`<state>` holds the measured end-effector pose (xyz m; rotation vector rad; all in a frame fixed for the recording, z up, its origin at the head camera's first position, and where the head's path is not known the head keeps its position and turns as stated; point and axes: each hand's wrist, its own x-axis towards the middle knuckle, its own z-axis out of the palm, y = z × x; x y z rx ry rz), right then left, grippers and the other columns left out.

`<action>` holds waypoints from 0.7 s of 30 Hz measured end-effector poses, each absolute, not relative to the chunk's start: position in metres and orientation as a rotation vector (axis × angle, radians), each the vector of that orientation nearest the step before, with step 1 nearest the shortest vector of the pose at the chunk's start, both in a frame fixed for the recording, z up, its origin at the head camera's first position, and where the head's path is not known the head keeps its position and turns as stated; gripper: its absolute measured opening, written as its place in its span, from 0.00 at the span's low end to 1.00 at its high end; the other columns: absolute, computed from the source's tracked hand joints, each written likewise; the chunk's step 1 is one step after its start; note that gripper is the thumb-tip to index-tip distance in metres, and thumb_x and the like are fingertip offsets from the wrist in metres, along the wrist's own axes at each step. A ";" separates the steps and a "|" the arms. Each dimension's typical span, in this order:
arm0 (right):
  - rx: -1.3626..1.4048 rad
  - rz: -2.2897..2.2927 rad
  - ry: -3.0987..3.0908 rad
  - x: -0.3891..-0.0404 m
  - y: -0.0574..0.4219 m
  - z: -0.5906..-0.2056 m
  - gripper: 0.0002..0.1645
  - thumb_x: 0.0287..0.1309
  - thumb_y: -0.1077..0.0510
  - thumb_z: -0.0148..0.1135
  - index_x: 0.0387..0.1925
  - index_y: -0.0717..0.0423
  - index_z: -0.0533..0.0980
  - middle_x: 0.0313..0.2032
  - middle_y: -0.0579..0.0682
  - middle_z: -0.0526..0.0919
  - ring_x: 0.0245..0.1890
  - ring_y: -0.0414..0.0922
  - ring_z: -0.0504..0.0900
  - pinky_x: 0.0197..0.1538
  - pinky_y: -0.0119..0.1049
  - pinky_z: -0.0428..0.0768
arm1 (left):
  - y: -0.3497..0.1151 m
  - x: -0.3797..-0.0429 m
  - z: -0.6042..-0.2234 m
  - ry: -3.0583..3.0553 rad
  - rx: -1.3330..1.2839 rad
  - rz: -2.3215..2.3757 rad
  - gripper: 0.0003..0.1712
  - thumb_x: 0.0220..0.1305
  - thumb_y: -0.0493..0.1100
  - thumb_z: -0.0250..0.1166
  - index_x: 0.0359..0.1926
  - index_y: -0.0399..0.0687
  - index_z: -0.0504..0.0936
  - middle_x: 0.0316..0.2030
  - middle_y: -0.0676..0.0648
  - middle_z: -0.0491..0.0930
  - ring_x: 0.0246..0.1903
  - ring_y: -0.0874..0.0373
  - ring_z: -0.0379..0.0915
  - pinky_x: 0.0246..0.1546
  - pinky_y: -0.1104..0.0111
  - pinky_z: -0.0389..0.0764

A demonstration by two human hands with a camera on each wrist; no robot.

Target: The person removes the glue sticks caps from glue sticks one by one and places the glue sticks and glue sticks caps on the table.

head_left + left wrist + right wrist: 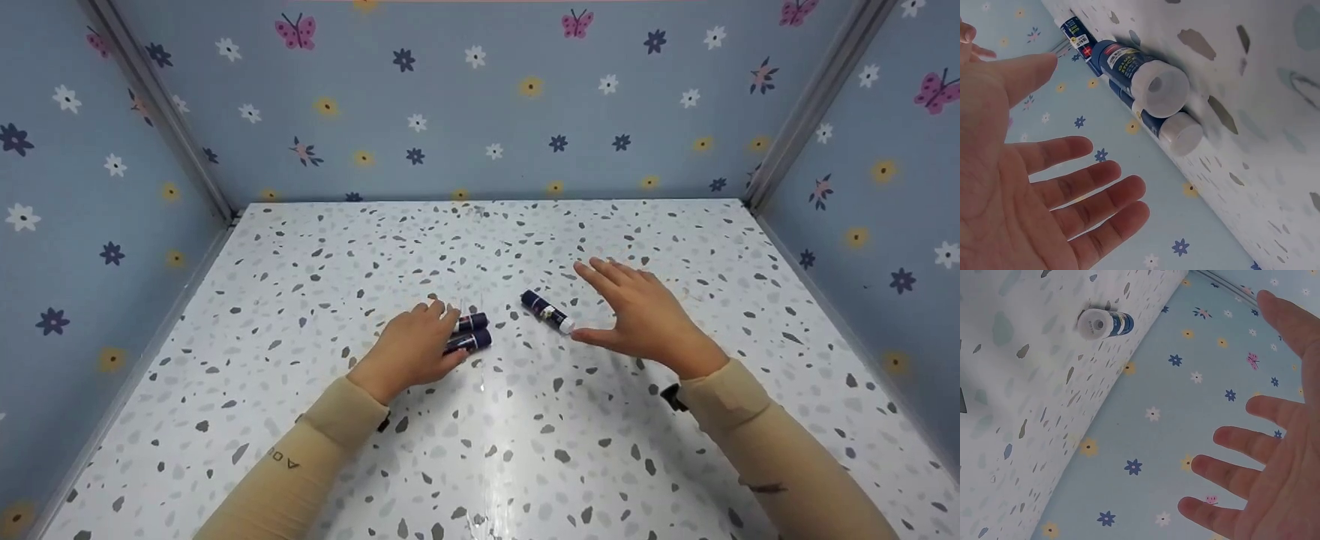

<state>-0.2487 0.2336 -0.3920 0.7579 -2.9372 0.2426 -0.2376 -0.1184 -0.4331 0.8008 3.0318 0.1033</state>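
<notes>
Two dark blue glue sticks with white ends lie side by side on the speckled table; in the head view one glue stick point(472, 322) is behind the other glue stick point(469, 342). My left hand point(412, 345) is over their left ends, which it hides there. In the left wrist view its fingers point(1100, 185) are spread and nothing is between them and the thumb. A third glue stick point(544, 310) lies apart, slanted, its white end toward my right hand point(641, 319). That hand is held with fingers spread, thumb tip close by this white end point(1095, 324).
The white speckled tabletop point(525, 435) ends at a blue flower-and-butterfly back panel point(510, 105). Similar panels close off the left side point(67, 187) and the right side point(862, 150), with grey corner posts point(817, 97) between them.
</notes>
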 end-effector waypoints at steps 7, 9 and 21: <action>0.769 0.248 -2.958 -0.248 0.232 -0.398 0.60 0.61 0.30 0.76 0.85 0.45 0.60 0.80 0.61 0.69 0.77 0.66 0.71 0.76 0.70 0.69 | -0.117 -0.237 -0.441 3.002 0.809 0.167 0.31 0.73 0.57 0.71 0.60 0.34 0.79 0.46 0.37 0.81 0.43 0.45 0.79 0.46 0.49 0.87; 0.776 0.251 -2.959 -0.248 0.231 -0.400 0.60 0.61 0.30 0.77 0.85 0.45 0.61 0.79 0.61 0.71 0.76 0.66 0.73 0.75 0.70 0.70 | -0.115 -0.237 -0.443 2.989 0.807 0.178 0.31 0.73 0.55 0.72 0.60 0.34 0.79 0.46 0.37 0.82 0.43 0.44 0.80 0.46 0.48 0.88; 0.820 0.269 -2.948 -0.244 0.228 -0.411 0.58 0.60 0.31 0.78 0.82 0.50 0.66 0.75 0.62 0.75 0.73 0.66 0.76 0.72 0.70 0.73 | -0.108 -0.238 -0.450 2.949 0.792 0.158 0.24 0.74 0.48 0.72 0.56 0.30 0.81 0.47 0.34 0.85 0.45 0.39 0.84 0.52 0.46 0.87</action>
